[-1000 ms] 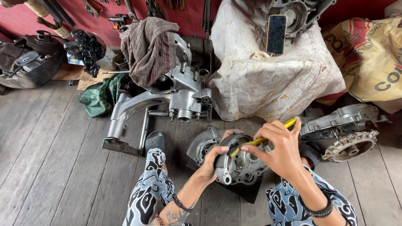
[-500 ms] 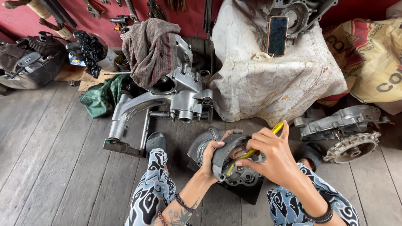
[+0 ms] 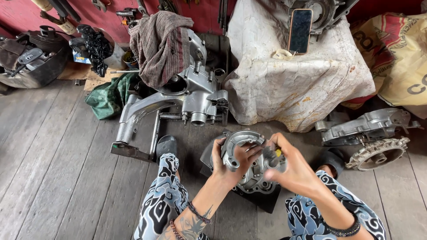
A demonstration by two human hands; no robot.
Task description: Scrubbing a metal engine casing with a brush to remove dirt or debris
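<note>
A wooden plank floor (image 3: 58, 169) carries everything, and the biggest piece on it, a grey engine casing (image 3: 178, 100) with a striped rag (image 3: 160, 44) draped over it, stands untouched just beyond the knees. To the right a second casing half (image 3: 364, 126) and a toothed ring (image 3: 378, 153) lie aside, apart from the hands. The work looks mid-way: a round metal cover (image 3: 255, 171) sits on a dark mat (image 3: 267, 200) between the legs. The left hand (image 3: 229, 162) is closed around a curved metal ring (image 3: 240, 140) held against the cover's upper edge. The right hand (image 3: 289, 166) is clenched on a yellow-handled tool (image 3: 278, 152), blurred, its tip hidden at the cover.
</note>
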